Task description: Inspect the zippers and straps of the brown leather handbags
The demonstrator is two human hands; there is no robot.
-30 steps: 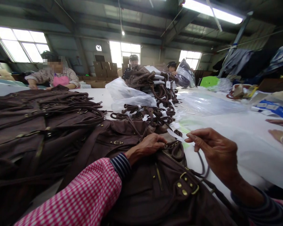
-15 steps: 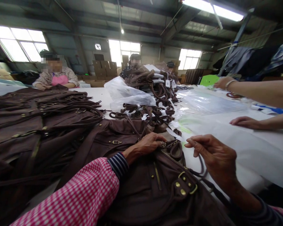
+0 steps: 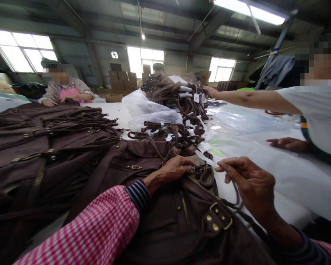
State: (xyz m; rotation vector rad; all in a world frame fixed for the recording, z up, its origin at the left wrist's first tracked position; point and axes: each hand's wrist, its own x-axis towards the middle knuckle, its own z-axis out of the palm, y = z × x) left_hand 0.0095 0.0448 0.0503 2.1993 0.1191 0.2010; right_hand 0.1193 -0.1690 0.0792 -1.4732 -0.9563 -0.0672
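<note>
A brown leather bag [image 3: 168, 217] with brass studs and a zip lies in front of me on the white table [image 3: 289, 176]. My left hand [image 3: 173, 170] rests on the bag's top edge, its fingers pinched on the brass hardware by a strap loop [image 3: 206, 176]. My right hand [image 3: 251, 180] hovers just right of that loop, thumb and forefinger pinched on a small white paper tag [image 3: 205, 157]. A thin brown strap runs under my right hand.
Stacks of brown bags [image 3: 44, 147] fill the left of the table. A heap of bags with white tags and clear plastic [image 3: 151, 110] stands behind. A person in white at the right reaches an arm [image 3: 251, 99] across the table; other people sit at the far side.
My hands have barely shifted. The person at the right leaned into view and stretched an arm further across the table toward the heap of bags.
</note>
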